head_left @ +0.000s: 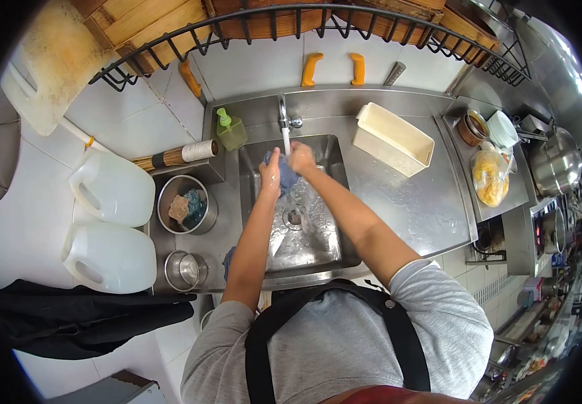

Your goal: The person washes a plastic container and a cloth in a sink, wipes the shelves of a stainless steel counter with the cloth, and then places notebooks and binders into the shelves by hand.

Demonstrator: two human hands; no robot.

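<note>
Both hands are over the steel sink [336,202], close under the tap [284,116], which has water running from it. A wet blue cloth [287,178] is bunched between them. My left hand [270,176] grips it from the left side, thumb pointing up. On the other side, my right hand [301,159] is closed at the cloth's upper right, beside the stream. Below the cloth, water splashes around the drain [295,217].
Left of the sink are a green soap bottle [231,131], a steel pot [188,204] with scrubbing pads, a small steel cup [185,270] and two white jugs [112,188]. A cream rectangular tub [393,139] rests on the right drainboard. A black wire rack [304,9] hangs overhead.
</note>
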